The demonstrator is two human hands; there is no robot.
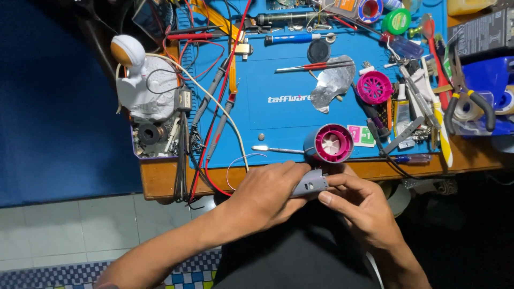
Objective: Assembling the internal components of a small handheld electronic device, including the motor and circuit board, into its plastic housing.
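Note:
Both hands grip a small grey-blue hair dryer below the table's front edge. My left hand wraps the grey handle from the left. My right hand pinches the same handle from the right, fingertips touching it. The dryer's round barrel, blue outside with a pink ring and white fan inside, points up over the blue work mat. A thin silver tool lies on the mat just left of the barrel.
A pink round grille, a crumpled foil piece, red-handled screwdriver, yellow-handled pliers, probes and red and black wires crowd the mat. A white astronaut figure stands at the left over a parts tray.

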